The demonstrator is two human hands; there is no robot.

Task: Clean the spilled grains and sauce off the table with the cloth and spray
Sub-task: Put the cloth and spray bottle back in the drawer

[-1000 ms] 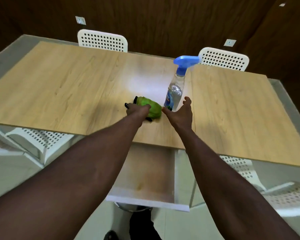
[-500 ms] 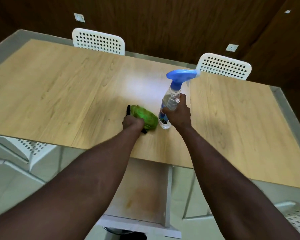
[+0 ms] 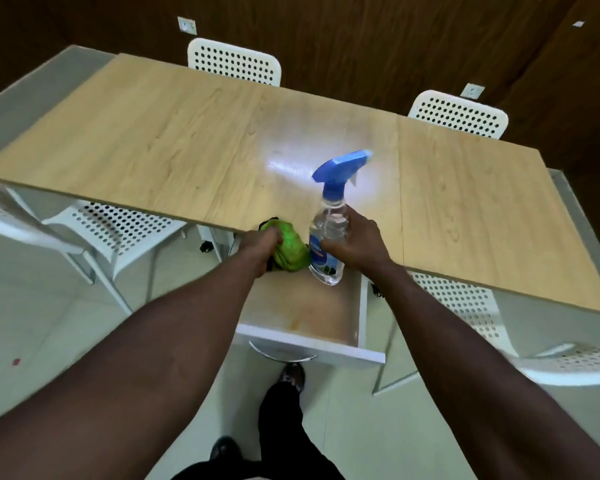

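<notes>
Cloth [image 3: 291,249] bunched in curled left grip [image 3: 262,242]; spray [image 3: 326,244] clasped round body by right grip [image 3: 355,242]. Both held over open drawer [image 3: 309,313] at bench [image 3: 187,133] edge. Spray to be lowered upright, cloth bunched.

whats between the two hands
In the head view, the cloth and the bottle: the left hand grips the cloth, the right hand the bottle.
</notes>
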